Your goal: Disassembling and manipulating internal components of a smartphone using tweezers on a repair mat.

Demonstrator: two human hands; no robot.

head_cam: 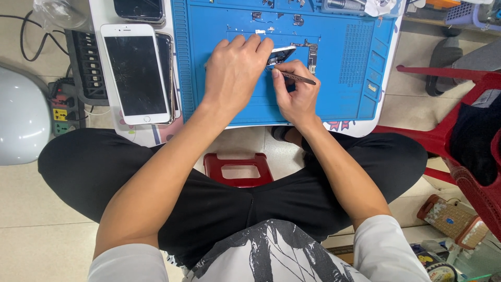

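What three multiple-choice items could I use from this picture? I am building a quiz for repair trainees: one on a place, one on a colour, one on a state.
1. Where does the white phone lie?
A. left of the blue mat
B. on the red stool
C. on the floor

2. What colour is the work mat?
A. green
B. blue
C. grey

3. What is the right hand doing?
A. resting open on the knee
B. holding a slim tool
C. lifting the white phone

Key: 1 A, the phone rests beside the mat's left edge. 2 B, the mat is bright blue. 3 B, its fingers pinch the slim tool next to the left hand, which covers a small part.
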